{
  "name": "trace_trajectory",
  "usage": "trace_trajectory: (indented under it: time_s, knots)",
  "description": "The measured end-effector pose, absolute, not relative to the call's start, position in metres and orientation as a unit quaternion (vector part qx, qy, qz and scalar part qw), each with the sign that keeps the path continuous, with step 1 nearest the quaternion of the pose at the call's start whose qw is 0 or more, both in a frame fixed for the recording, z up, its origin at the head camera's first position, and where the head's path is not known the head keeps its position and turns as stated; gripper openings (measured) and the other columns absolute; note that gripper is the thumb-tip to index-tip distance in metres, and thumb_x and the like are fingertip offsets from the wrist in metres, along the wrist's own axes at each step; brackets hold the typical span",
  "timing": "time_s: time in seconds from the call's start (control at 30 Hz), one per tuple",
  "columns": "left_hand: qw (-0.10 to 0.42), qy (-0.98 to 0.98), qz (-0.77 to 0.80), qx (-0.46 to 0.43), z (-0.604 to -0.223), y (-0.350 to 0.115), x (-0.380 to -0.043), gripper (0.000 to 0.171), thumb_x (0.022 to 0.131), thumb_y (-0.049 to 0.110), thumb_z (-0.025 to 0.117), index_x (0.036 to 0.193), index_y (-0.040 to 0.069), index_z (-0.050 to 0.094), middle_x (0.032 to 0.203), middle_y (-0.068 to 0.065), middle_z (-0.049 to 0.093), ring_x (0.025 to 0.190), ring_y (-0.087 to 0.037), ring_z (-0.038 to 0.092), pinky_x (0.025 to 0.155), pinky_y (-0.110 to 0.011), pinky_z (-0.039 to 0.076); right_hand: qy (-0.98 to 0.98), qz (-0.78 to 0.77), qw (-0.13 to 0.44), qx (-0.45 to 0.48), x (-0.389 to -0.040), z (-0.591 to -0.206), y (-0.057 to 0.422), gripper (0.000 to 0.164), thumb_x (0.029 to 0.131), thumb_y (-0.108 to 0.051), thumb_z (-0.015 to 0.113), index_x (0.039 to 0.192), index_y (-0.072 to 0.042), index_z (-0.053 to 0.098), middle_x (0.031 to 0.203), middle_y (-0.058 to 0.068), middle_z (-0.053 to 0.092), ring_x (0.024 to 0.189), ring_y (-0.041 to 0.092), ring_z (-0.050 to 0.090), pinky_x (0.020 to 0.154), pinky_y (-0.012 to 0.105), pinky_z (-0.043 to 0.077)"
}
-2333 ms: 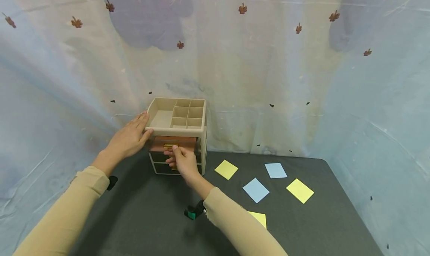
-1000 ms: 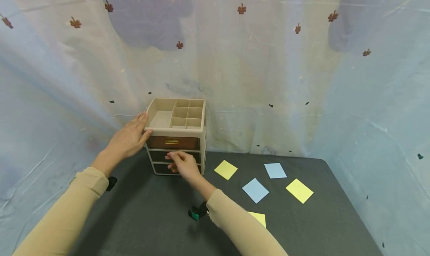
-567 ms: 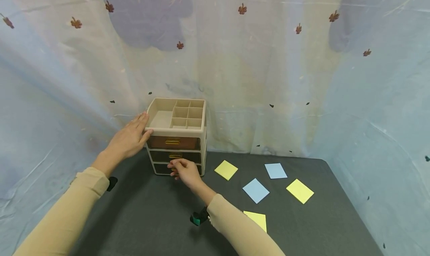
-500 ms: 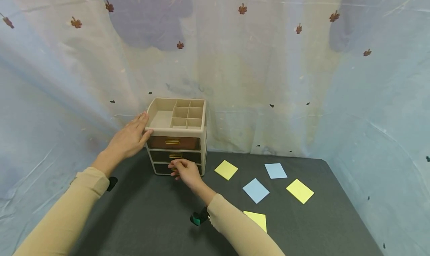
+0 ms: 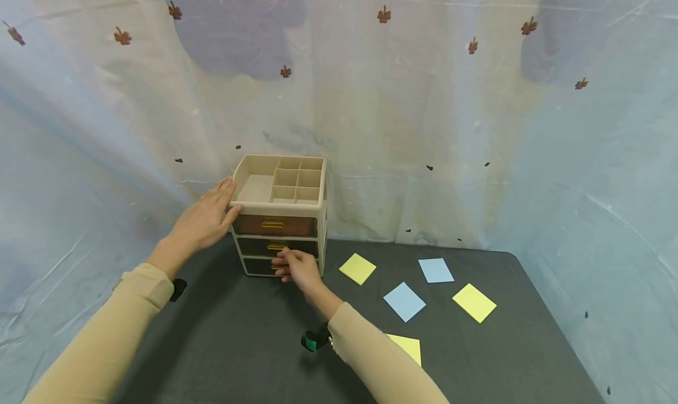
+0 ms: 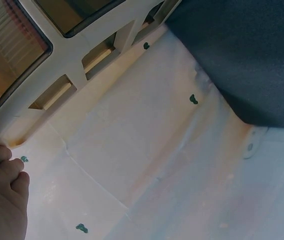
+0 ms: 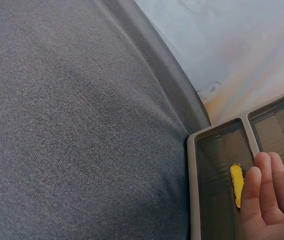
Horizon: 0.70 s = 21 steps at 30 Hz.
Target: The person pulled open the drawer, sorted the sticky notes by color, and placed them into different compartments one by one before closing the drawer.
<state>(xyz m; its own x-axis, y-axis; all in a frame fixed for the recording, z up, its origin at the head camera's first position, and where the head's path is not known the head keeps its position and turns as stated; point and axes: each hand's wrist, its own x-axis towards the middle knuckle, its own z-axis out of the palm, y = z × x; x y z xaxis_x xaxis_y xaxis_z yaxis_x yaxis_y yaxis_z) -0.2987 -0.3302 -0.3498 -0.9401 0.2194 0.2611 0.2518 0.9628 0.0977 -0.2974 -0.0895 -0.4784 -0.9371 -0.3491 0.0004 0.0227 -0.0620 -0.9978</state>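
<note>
A beige desktop organizer (image 5: 275, 208) with three dark see-through drawers stands against the curtain, divided compartments on top. Its top drawer (image 5: 303, 227), middle drawer (image 5: 251, 247) and bottom drawer (image 5: 255, 267) are all pushed in. My left hand (image 5: 201, 218) rests on its upper left side, fingers stretched along the edge; the left wrist view catches part of that hand (image 6: 4, 195) at the organizer's corner. My right hand (image 5: 301, 270) is in front of the lower drawers, thumb near the gold middle handle (image 5: 275, 247). In the right wrist view, its fingers (image 7: 267, 185) extend beside the bottom handle (image 7: 237, 185), holding nothing.
Yellow sticky notes (image 5: 357, 268) and blue sticky notes (image 5: 405, 301) lie spread over the dark tabletop (image 5: 222, 345) right of the organizer. One yellow note (image 5: 406, 346) is partly under my right forearm in the head view. A patterned curtain (image 5: 371, 127) hangs behind and around.
The top drawer, partly out at first with my right hand at its handle, has gone in. My right hand has dropped to the lower drawers and shifted slightly right. My left hand stays put.
</note>
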Motion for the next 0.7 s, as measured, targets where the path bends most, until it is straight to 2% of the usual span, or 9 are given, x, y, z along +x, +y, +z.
trace_trajectory:
  time_s: [0.3, 0.53, 0.7]
  knots:
    - [0.123, -0.983, -0.063, -0.121, -0.349, -0.330, -0.299, 0.077, 0.113, 0.049, 0.030, 0.165, -0.003, 0.009, 0.172, -0.023, 0.009, 0.157, -0.045, 0.014, 0.127, -0.063, 0.016, 0.678, -0.716, 0.113, -0.121, -0.303, -0.475, -0.092, 0.048, 0.112, -0.034, 0.050, 0.121, 0.008, 0.071, 0.111, 0.019, 0.077, 0.097, 0.043, 0.074, 0.077, 0.046, 0.065]
    - [0.126, -0.982, -0.062, -0.124, -0.350, -0.331, -0.299, 0.076, 0.113, 0.049, 0.031, 0.165, -0.003, 0.010, 0.172, -0.024, 0.010, 0.157, -0.046, 0.015, 0.126, -0.063, 0.017, 0.692, -0.700, 0.122, -0.128, -0.306, -0.475, -0.091, 0.048, 0.113, -0.034, 0.048, 0.124, 0.006, 0.071, 0.110, 0.013, 0.079, 0.093, 0.032, 0.076, 0.072, 0.033, 0.064]
    - [0.127, -0.982, -0.061, -0.124, -0.351, -0.332, -0.301, 0.076, 0.113, 0.049, 0.030, 0.166, -0.002, 0.009, 0.172, -0.023, 0.009, 0.157, -0.046, 0.015, 0.127, -0.063, 0.016, 0.698, -0.694, 0.123, -0.129, -0.308, -0.476, -0.092, 0.048, 0.113, -0.035, 0.047, 0.124, 0.005, 0.072, 0.108, 0.009, 0.079, 0.091, 0.025, 0.076, 0.074, 0.032, 0.064]
